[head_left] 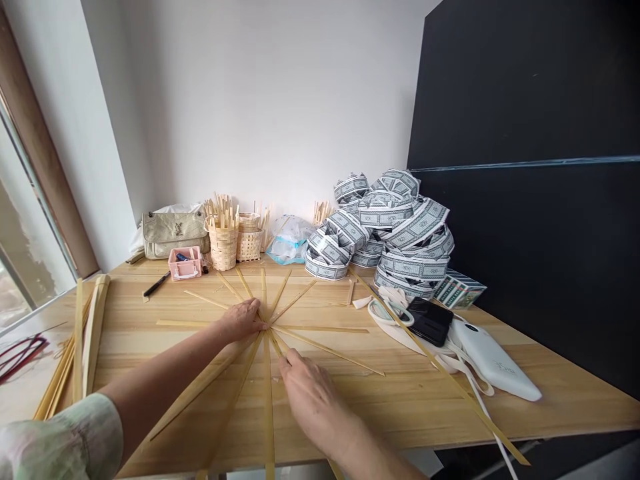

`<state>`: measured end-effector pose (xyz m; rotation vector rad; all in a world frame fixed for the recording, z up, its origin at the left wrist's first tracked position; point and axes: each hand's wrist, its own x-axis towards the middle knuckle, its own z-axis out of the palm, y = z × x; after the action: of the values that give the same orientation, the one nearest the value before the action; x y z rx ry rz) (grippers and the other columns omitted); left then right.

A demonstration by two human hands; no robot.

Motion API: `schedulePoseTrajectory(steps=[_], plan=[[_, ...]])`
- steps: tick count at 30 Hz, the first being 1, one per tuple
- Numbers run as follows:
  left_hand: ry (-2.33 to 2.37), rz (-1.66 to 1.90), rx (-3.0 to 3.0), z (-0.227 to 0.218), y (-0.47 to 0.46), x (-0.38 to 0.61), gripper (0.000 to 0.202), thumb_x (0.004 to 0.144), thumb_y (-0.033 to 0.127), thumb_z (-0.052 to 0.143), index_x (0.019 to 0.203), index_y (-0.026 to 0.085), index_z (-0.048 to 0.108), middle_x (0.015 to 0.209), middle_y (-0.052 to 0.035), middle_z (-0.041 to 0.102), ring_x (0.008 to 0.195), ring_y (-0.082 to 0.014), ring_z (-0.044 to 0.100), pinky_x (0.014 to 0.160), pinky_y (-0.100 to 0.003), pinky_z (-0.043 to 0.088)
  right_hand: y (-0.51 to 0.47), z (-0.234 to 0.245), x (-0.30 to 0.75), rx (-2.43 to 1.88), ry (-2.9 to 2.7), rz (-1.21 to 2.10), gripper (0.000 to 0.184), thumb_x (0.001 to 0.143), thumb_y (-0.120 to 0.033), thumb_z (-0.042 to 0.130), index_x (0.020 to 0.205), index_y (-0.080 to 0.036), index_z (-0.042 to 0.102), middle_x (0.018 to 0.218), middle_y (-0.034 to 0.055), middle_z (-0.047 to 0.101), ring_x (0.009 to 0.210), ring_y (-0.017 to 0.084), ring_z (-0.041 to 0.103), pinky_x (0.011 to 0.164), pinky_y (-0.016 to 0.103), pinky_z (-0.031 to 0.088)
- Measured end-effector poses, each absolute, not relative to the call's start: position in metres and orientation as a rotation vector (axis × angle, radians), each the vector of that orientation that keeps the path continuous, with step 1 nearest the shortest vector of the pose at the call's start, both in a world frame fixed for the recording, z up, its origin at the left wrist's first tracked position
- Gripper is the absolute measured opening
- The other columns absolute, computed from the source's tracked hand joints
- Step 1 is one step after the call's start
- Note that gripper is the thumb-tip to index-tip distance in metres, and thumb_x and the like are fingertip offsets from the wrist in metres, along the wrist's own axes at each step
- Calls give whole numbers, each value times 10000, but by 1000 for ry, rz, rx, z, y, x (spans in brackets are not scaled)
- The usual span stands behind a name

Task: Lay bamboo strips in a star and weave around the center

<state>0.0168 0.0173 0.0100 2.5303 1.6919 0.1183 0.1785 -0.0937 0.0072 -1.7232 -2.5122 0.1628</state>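
Note:
Several thin bamboo strips (320, 329) lie crossed in a star on the wooden table (550, 400), meeting at one centre. My left hand (243, 320) lies flat on the strips just left of that centre, fingers stretched out and pressing down. My right hand (310, 390) comes in from below, its fingertips on a strip just right of the centre; the fingers look loosely curled. One long strip (440, 370) runs off toward the table's right front edge.
A bundle of spare bamboo strips (83, 340) lies at the left. At the back stand small woven baskets (223, 243), a pink box (185, 263), a beige handbag (173, 233) and a heap of patterned paper bands (400, 233). A black phone (430, 320) and white device (493, 360) lie right.

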Motion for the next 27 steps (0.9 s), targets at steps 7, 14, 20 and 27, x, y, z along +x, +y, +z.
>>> schedulePoseTrajectory(steps=[7,14,20,27], plan=[[1683,103,2512,6,20,15,509,771,427,481,1193,174,349,1373,-161,271,1137,-279,446,899,-372,378,-99,-7,180,-1711,-2545,29,423,791,1,265,1052,-182,543,1034,86,570,744,173,592,583,259,395],[1668,82,2509,7,21,13,579,774,451,469,1260,179,307,1409,-154,194,1164,-282,418,931,-371,356,-104,0,180,-1716,-2631,-30,458,754,45,265,1033,-156,567,1083,114,557,737,194,615,567,274,410],[1674,104,2518,4,22,11,585,758,503,471,1251,226,318,1393,-122,251,1176,-271,405,938,-351,341,-109,6,179,-1778,-2578,75,431,765,52,262,998,-148,565,994,125,596,729,207,617,548,272,387],[1688,131,2531,4,22,10,589,742,521,482,1217,199,348,1353,-154,282,1115,-285,464,898,-356,371,-110,3,180,-1846,-2431,210,365,804,-14,272,984,-168,549,877,104,633,700,206,616,521,262,366]])
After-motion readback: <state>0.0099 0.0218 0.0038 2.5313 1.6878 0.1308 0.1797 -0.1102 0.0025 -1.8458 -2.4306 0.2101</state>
